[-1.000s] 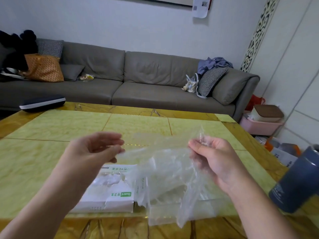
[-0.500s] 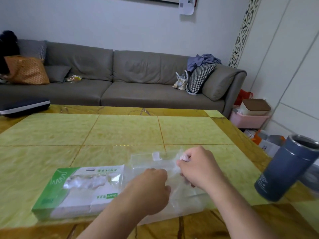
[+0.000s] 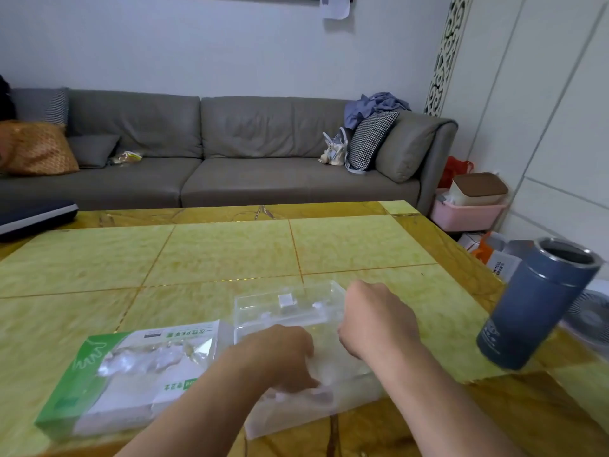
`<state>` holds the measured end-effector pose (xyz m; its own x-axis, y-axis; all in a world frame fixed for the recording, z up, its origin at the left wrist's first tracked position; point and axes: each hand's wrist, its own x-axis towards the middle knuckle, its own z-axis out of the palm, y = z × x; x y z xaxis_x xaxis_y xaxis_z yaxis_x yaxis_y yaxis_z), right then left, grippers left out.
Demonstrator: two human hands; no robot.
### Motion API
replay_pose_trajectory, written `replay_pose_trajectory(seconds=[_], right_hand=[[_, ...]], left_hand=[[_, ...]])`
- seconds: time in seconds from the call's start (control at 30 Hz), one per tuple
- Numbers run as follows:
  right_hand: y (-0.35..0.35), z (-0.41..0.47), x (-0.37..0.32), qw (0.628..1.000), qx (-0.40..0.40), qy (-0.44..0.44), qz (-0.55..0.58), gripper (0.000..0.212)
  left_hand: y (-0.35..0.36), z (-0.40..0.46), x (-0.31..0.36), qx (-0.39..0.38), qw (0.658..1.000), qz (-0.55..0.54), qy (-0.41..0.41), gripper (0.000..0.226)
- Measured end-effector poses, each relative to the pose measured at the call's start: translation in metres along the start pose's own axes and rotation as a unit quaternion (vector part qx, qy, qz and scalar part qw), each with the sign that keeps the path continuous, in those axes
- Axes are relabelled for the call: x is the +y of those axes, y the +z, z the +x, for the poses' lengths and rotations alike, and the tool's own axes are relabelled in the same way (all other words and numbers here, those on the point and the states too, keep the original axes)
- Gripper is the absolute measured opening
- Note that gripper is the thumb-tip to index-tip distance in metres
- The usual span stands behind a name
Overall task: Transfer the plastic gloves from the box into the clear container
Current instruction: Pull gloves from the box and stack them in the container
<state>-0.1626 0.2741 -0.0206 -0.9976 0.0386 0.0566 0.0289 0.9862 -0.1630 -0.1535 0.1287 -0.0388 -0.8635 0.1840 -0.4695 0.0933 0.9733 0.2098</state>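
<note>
A green and white glove box lies on the table at the lower left, crinkled plastic gloves showing through its torn top. Right of it stands the clear container with its lid tipped up at the back. My left hand presses down into the container on a thin plastic glove, fingers curled on it. My right hand is at the container's right side, knuckles up, fingers hidden inside against the same plastic. Most of the glove is hidden under my hands.
A dark blue open tumbler stands near the table's right edge. The yellow-green tiled table stretches back to a grey sofa. A dark flat case lies at the far left. A pink bin and a small fan stand on the floor at right.
A second ago both hands held a glove spread in the air above the box. They came down and pushed it into the clear container, where they are now.
</note>
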Motion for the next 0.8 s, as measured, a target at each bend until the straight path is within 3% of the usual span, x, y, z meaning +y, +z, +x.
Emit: replay_pose_trajectory(seconds=[0.17,0.23,0.3,0.37,0.47,0.57,0.67,0.8], right_hand=[[-0.019,-0.013,-0.008,0.996,0.05,-0.043,0.058,0.022],[-0.019,-0.017,-0.017,0.986,0.009,-0.061,0.158,0.006],[-0.013,-0.017,-0.024,0.971,-0.09,-0.054,0.216,0.007],[-0.004,-0.014,-0.024,0.962,-0.196,-0.043,0.185,0.012],[0.005,-0.007,-0.017,0.955,-0.27,-0.031,0.114,0.008],[0.013,0.001,-0.017,0.953,-0.294,-0.023,0.07,0.014],[0.02,0.007,-0.02,0.95,-0.31,-0.028,0.017,0.033],[0.021,0.006,-0.018,0.945,-0.322,-0.035,0.039,0.035]], left_hand=[[0.007,0.002,0.0,0.042,0.999,0.027,0.009,0.067],[0.009,0.001,0.001,0.061,0.996,0.054,0.018,0.057],[0.01,-0.001,0.004,0.081,0.993,0.078,0.02,0.042],[0.01,-0.003,0.005,0.078,0.993,0.085,0.029,0.038],[0.007,-0.005,0.003,0.055,0.994,0.078,0.05,0.044],[0.003,-0.003,-0.003,0.015,0.997,0.063,0.051,0.04],[-0.005,-0.002,-0.004,-0.013,0.998,0.053,0.043,0.05],[-0.007,-0.001,0.004,0.051,0.997,-0.042,0.032,0.036]])
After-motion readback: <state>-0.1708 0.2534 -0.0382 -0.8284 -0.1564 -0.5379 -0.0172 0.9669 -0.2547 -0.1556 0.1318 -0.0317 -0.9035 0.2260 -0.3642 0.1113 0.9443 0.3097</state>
